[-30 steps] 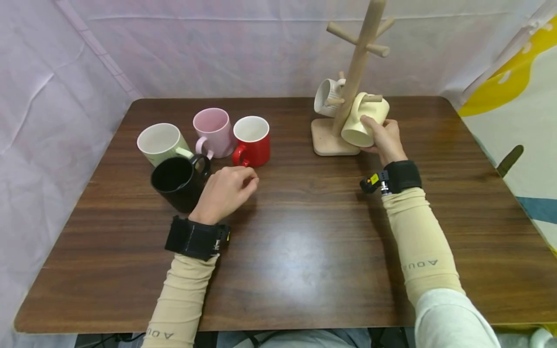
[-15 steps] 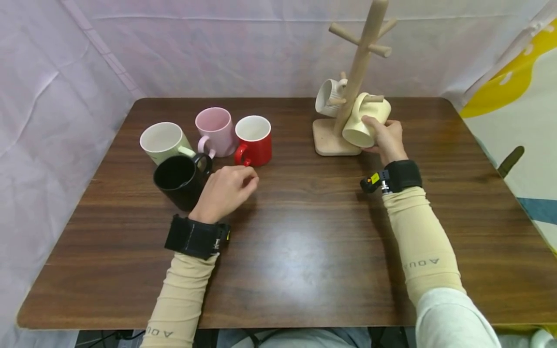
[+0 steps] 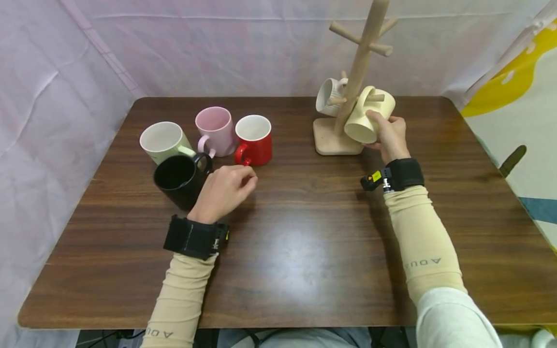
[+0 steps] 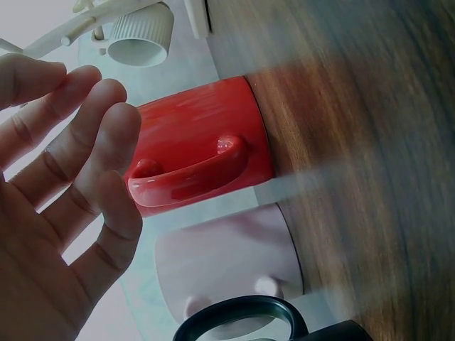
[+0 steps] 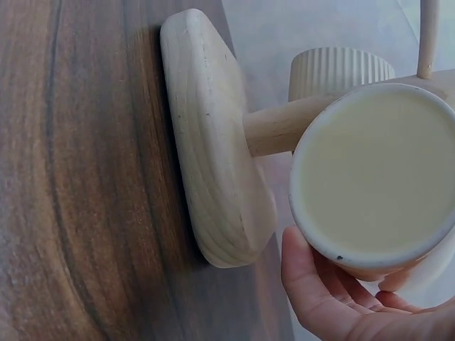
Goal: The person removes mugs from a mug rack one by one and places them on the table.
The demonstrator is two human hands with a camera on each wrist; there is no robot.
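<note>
My right hand [image 3: 391, 137] grips the body of a pale yellow mug [image 3: 385, 110] at the mug tree [image 3: 358, 72]. The mug lies tilted, its handle loop overlapping a lower peg [image 3: 375, 97] in the head view. From the right wrist, the mug's round end [image 5: 377, 177] faces the camera, and thumb and fingers hold it from below. My left hand [image 3: 224, 191] holds nothing; its fingers are loosely bent beside the black mug [image 3: 178, 181]. A red mug [image 4: 206, 135] stands just beyond those fingers, its handle toward them.
A white ribbed mug [image 3: 327, 96] hangs on the tree's far lower peg. The tree's square wooden base [image 3: 326, 140] stands on the brown table [image 3: 300, 232]. Pink [image 3: 215, 130] and light green [image 3: 162, 140] mugs stand at the left. White cloth [image 3: 217, 53] hangs behind.
My right hand has raised the pale yellow mug slightly and moved it a little to the right against the peg. The left hand stays nearly still.
</note>
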